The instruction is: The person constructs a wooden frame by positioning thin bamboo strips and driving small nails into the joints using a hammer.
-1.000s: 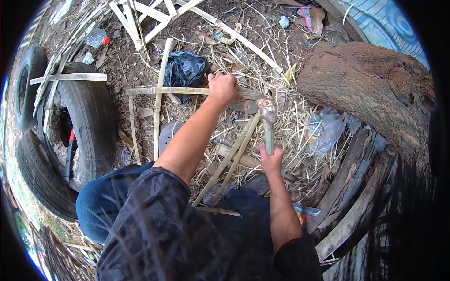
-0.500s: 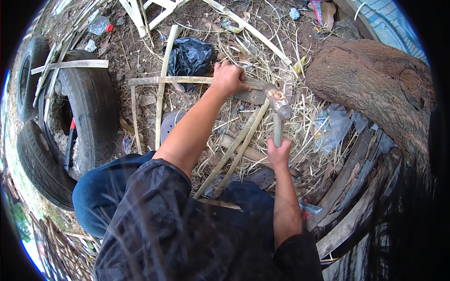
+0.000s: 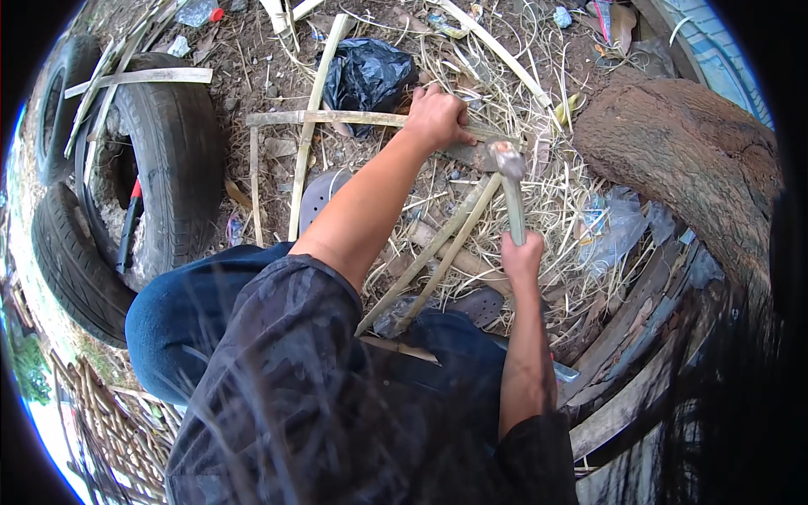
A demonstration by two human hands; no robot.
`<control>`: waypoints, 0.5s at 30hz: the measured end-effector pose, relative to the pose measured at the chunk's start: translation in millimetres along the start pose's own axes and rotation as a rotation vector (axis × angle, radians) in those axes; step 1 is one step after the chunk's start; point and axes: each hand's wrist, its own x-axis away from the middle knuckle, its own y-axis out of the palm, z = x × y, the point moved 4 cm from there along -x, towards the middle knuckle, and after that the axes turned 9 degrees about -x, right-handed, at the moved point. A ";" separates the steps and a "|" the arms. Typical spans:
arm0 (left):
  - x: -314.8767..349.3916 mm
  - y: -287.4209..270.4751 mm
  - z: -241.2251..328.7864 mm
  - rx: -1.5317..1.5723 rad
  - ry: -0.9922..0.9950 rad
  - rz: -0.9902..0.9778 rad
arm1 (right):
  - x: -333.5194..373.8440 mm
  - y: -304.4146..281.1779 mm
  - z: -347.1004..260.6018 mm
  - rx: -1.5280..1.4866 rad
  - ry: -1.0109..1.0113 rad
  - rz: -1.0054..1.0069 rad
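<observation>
My left hand [image 3: 438, 118] is closed over a flat bamboo strip [image 3: 337, 117] that runs from left to right. It grips the strip near its right end, where other strips meet. A flat, dark block [image 3: 465, 154] lies under this end, partly hidden. In my right hand [image 3: 522, 257] is the handle of a hammer [image 3: 513, 206], held with its blurred head up at the corner. Whether the head touches the strips I cannot tell. Two narrow bamboo strips [image 3: 446, 257] slant from this corner down toward my lap. Another upright strip [image 3: 313, 126] crosses the horizontal one at left.
Old tyres [image 3: 172, 160] stand at left, with a red-and-black tool handle [image 3: 130, 223] inside one. A black plastic bag [image 3: 368, 74] lies beyond my left hand. At right are a thick tree trunk [image 3: 673, 151] and clear plastic [image 3: 613, 227]. Bamboo shavings [image 3: 555, 198] litter the ground.
The whole view has shifted, so the scene sits higher and farther right. The hammer head looks smaller and lower, closer to the strips' corner. My left hand keeps its grip on the strip.
</observation>
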 end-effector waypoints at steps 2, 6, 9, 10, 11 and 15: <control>3.2 3.1 -2.5 0.032 -0.006 0.026 | 8.7 6.2 11.1 0.076 0.036 -0.023; 3.3 -0.3 -12.6 0.051 0.050 0.062 | 13.0 14.2 -2.1 -0.156 -0.024 0.015; 7.2 5.0 -15.3 0.052 0.056 0.080 | 10.2 16.9 -5.6 -0.208 -0.072 0.043; 8.8 6.0 -13.5 0.049 0.077 0.125 | 7.1 16.1 -2.5 -0.204 -0.069 0.038; 10.4 8.3 -12.5 0.064 0.088 0.129 | 3.2 16.3 2.7 -0.070 0.005 0.025; 11.4 12.8 -11.9 0.033 0.105 0.122 | 6.8 21.7 21.1 0.017 0.017 0.037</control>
